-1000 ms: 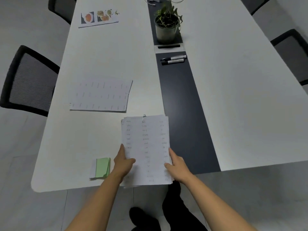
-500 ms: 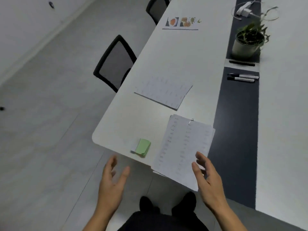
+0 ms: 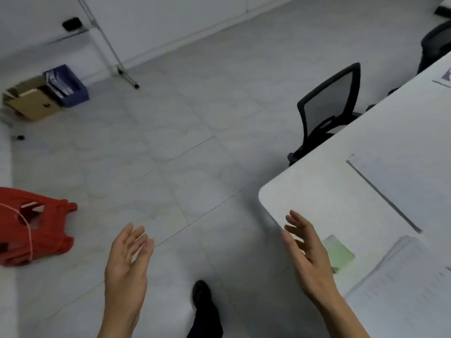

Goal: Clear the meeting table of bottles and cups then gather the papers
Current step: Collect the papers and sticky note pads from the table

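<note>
On the floor at left we count one red stool [image 3: 36, 230], one cardboard box [image 3: 31, 103] and one blue crate [image 3: 69, 86]. Our left hand [image 3: 127, 262] and right hand [image 3: 310, 262] hover empty, fingers loosely spread, the right over the table [image 3: 317, 191] corner. On the table beyond it lie one green notepad [image 3: 340, 252], one paper stack [image 3: 410, 289] and one loose sheet [image 3: 410, 186].

1. The left hand [image 3: 127, 263], at 7 o'clock in the view, is bare; the left forearm [image 3: 118, 320] is uncovered down to the lower edge.
2. The right hand [image 3: 310, 261], at 5 o'clock, is bare too, and the right forearm [image 3: 346, 315] is equally sleeveless.
3. A black shoe [image 3: 200, 292] shows at 6 o'clock, too blurred for detail.
4. A dark trouser leg [image 3: 207, 324] meets the shoe and runs to the lower edge.
</note>
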`<state>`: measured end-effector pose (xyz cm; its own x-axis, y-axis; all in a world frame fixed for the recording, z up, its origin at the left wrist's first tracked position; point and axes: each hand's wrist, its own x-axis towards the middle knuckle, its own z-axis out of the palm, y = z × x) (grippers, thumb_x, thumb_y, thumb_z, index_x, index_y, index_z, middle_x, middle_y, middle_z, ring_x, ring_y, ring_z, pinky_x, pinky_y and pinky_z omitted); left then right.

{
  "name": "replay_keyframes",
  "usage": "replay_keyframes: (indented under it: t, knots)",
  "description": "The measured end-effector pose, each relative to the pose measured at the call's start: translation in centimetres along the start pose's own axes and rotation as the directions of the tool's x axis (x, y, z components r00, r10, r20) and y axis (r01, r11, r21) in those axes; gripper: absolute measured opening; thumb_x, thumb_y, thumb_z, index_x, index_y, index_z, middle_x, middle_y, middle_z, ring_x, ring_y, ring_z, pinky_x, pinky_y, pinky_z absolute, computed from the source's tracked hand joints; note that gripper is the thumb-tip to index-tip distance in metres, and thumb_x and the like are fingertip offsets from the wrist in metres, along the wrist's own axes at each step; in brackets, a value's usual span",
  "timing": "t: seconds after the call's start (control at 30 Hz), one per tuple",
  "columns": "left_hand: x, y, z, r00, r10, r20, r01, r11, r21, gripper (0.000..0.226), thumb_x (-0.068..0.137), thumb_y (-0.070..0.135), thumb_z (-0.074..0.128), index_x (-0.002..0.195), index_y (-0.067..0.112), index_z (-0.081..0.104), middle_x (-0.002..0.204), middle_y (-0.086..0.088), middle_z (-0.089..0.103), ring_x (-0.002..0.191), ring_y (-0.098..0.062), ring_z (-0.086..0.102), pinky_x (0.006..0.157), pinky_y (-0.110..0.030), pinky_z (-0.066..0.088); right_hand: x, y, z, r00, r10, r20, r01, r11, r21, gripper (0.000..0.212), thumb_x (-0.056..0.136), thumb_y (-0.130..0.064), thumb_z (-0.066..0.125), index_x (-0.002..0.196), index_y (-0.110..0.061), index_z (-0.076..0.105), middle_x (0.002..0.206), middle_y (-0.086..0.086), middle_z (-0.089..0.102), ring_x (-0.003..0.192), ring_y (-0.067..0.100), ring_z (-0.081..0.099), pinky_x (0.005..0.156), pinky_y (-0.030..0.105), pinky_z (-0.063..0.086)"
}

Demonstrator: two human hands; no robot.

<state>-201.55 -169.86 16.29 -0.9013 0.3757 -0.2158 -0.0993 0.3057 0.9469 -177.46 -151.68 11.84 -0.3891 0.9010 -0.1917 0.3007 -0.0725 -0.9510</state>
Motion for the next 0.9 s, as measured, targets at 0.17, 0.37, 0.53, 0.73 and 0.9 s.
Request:
replay_keyframes:
  t: [0.17, 0.37, 0.53, 0.73, 0.9]
  knots:
    - [12.2, 1.3, -3.9, 1.000, 0.007, 0.014, -0.006, 0.996, -0.086, 0.046, 0.093, 0.014, 0.064, 0.135, 0.030, 0.054, 0.126, 0.009, 0.065, 0.119, -0.007, 0.060, 0.108, -0.046, 0.043, 6.6, -4.9, 11.2, 0.998, -0.057, 0.020, 0.058, 0.995, -0.079, 0.050, 0.094, -0.042, 0.056, 0.142, -0.034, 0.047, 0.136, -0.020, 0.057, 0.119, -0.008, 0.054, 0.102, 0.028, 0.046]
    - [24.1, 6.8, -0.8, 0.984, 0.074, 0.160, -0.063, 0.995, -0.076, 0.044, 0.093, 0.013, 0.064, 0.133, 0.027, 0.055, 0.124, 0.009, 0.066, 0.117, -0.007, 0.061, 0.107, -0.047, 0.044, 13.7, -11.0, 14.5, 0.987, -0.112, -0.117, 0.102, 0.991, -0.082, 0.051, 0.092, -0.041, 0.057, 0.141, -0.033, 0.049, 0.132, -0.020, 0.060, 0.120, -0.004, 0.056, 0.097, 0.021, 0.044]
    - [33.5, 9.8, 8.5, 0.938, 0.094, 0.333, -0.094, 0.995, -0.015, 0.045, 0.093, 0.011, 0.064, 0.134, 0.026, 0.054, 0.125, 0.007, 0.064, 0.118, -0.008, 0.061, 0.107, -0.047, 0.045, 21.8, -10.6, 14.0, 0.948, -0.063, -0.311, 0.063, 0.998, -0.011, 0.051, 0.090, -0.043, 0.057, 0.139, -0.034, 0.051, 0.130, -0.020, 0.061, 0.121, -0.003, 0.056, 0.095, 0.020, 0.043]
    - [44.6, 15.9, 20.8, 0.906, 0.126, 0.404, -0.148, 0.989, 0.023, 0.043, 0.093, 0.011, 0.064, 0.130, 0.030, 0.055, 0.125, 0.008, 0.064, 0.118, -0.009, 0.061, 0.107, -0.048, 0.045, 36.8, -10.8, 13.5, 0.924, 0.040, -0.379, -0.003, 0.995, 0.098, 0.051, 0.087, -0.043, 0.059, 0.137, -0.037, 0.050, 0.131, -0.017, 0.061, 0.120, -0.005, 0.056, 0.100, 0.024, 0.045]
    - [52.2, 24.0, 30.6, 0.858, 0.210, 0.469, -0.224, 0.974, -0.028, 0.043, 0.091, 0.015, 0.069, 0.124, 0.039, 0.054, 0.126, 0.009, 0.064, 0.117, -0.006, 0.061, 0.102, -0.040, 0.047, 50.1, -16.3, 11.2, 0.926, -0.017, -0.377, 0.037, 0.998, 0.046, 0.054, 0.089, -0.044, 0.059, 0.141, -0.032, 0.049, 0.133, -0.014, 0.059, 0.121, -0.001, 0.057, 0.099, 0.026, 0.046]
